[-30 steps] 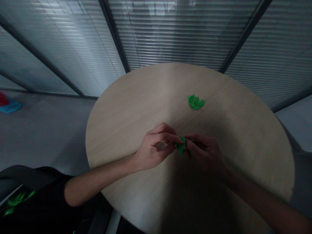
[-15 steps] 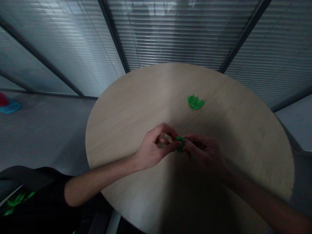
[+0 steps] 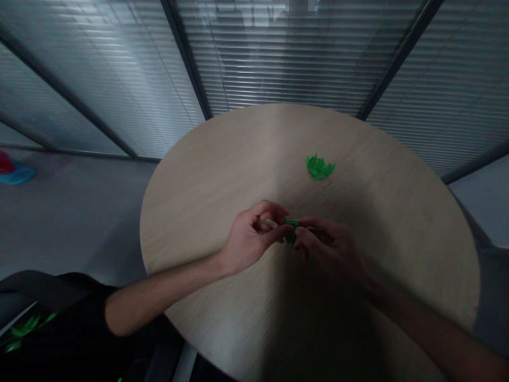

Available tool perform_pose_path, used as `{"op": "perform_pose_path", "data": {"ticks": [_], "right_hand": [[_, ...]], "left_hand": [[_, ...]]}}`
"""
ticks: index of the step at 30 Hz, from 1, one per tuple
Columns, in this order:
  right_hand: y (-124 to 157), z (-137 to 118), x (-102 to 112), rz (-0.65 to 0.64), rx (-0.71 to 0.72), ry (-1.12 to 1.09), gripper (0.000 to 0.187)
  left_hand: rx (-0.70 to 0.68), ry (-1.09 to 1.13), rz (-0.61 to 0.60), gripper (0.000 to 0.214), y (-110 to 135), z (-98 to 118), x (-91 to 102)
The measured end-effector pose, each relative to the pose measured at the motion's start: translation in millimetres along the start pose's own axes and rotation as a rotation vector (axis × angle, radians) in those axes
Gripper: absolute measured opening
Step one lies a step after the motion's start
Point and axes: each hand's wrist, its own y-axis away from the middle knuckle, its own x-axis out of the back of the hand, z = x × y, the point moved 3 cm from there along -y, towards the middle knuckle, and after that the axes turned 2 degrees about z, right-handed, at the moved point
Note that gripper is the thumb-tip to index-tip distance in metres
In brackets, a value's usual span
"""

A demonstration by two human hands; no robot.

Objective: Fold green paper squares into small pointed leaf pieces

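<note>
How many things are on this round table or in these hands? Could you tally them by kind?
Bare left hand and bare right hand: 2
Small green folded piece, pinched between them: 1
Overlapping cluster of pointed green pieces on the pale wood table: 1
Total: 4

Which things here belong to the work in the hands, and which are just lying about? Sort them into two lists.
In the work:
left hand
right hand
green leaf-shaped piece pinched between them
cluster of green pieces

Lying about:
round pale wood-grain table
red and blue object on the floor
green-patterned dark cloth
</note>
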Motion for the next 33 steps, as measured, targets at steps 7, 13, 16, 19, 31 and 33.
{"op": "perform_pose_path", "data": {"ticks": [7, 13, 16, 19, 31, 33], "right_hand": [[-1.7, 2.4, 1.0, 0.028, 0.027, 0.052, 0.027], [0.1, 1.1, 2.6, 0.068, 0.09, 0.112, 0.026], [0.6, 0.6, 3.3, 0.077, 0.093, 0.159, 0.027], [0.2, 0.8, 3.0, 0.073, 0.088, 0.183, 0.029], [0.0, 3.6, 2.8, 0.046, 0.051, 0.245, 0.033], [0.2, 4.9, 3.3, 0.047, 0.04, 0.257, 0.035]], "left_hand": [[0.036, 0.125, -0.014, 0.022, -2.3, -0.6, -2.8], [0.086, 0.136, -0.061, 0.011, -3.9, 3.8, -3.9], [0.087, 0.107, -0.058, 0.01, -3.9, 3.6, -3.2], [0.098, 0.089, -0.053, 0.011, -3.6, 2.1, -2.8], [0.131, 0.042, -0.087, 0.017, -3.7, -1.6, -1.7], [0.133, 0.053, -0.085, 0.017, -3.0, -3.2, -1.9]]}}
